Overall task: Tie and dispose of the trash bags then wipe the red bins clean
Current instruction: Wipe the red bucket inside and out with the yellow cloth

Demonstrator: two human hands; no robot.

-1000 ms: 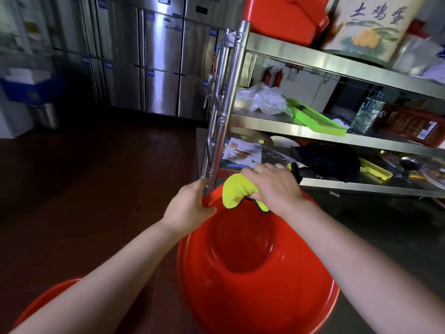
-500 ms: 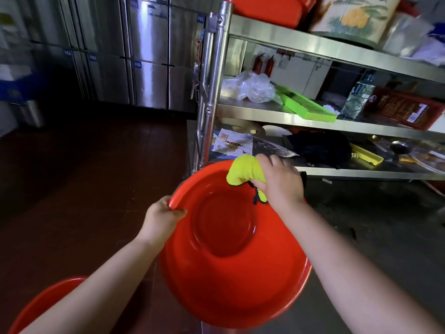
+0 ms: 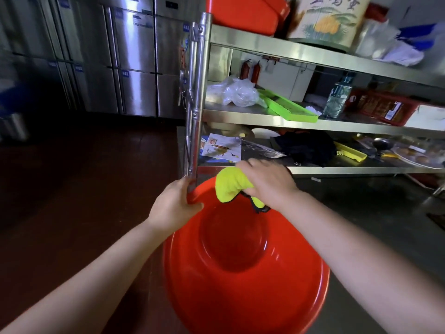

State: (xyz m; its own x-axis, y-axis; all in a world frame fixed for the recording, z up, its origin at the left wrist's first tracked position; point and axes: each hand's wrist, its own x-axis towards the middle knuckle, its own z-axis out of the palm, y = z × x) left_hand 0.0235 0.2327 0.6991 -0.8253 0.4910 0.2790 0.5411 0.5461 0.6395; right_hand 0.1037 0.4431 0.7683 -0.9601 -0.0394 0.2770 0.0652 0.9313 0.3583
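Note:
A large round red bin is tilted toward me in the lower middle of the head view, its empty inside facing the camera. My left hand grips the bin's far left rim. My right hand holds a bunched yellow cloth with a dark edge and presses it on the far inner rim of the bin.
A steel shelf rack stands just behind the bin, holding a clear plastic bag, a green tray, a water bottle, papers and a dark cloth. Another red container sits on top. Steel refrigerators line the back wall.
The bin dropped lower and tilted more toward me, then came back up near the rack post. My right hand keeps the cloth on the far rim while my left hand stays on the left rim.

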